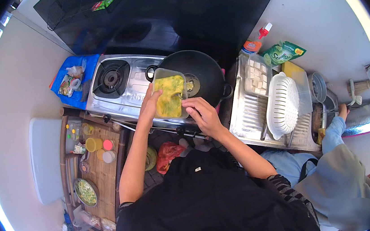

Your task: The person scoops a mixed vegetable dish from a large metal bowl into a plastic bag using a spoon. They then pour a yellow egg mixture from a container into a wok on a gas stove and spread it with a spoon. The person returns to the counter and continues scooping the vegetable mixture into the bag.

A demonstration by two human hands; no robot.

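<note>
My left hand [149,102] grips the left side of a clear plastic container [184,81] that holds a yellow and green food mixture [170,100]. At the container's right side, my right hand [203,115] pinches the handle of a small metal utensil [179,96], its end in the mixture. The container is above the left part of a black wok [205,69], which stands on the right side of a two-burner gas stove [133,73]. Some pale chopped food [189,86] lies in the wok's bottom, partly hidden behind the container.
On the right, a steel sink's drainboard [248,119] holds a tub of white cubes [256,76] and a white colander [283,105]. A co-worker's hand [343,111] is at the sink. A bamboo table [104,171] with jars and a bowl of chopped vegetables [86,192] stands left.
</note>
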